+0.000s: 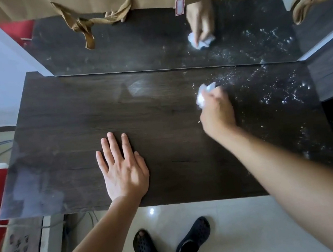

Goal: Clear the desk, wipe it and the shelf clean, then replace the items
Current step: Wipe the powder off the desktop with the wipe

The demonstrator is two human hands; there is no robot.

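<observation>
**Q:** Head view: what stage of the task is indicated?

**A:** The table [76,127] is seen cleared of items. Wiping is judged to be under way. Droplets [284,91] are scattered to the right of the right hand [216,113], while none are visible on the surface to its left. That right-side area is judged not yet wiped. Wiping of the shelf and replacement of the items are judged outstanding. The shelf cannot be identified with certainty.

**Q:** How are the hands posed?

**A:** The left hand [122,169] is laid flat on the table, palm down, with its fingers straight and spread. Nothing is held in it. The right arm is extended forward and the right hand's fingers are curled round a crumpled white tissue [203,94]. The tissue protrudes on the far side of the hand and is pressed against the table. Beyond that hand, its reflection is shown in a glossy back panel [129,44].
</observation>
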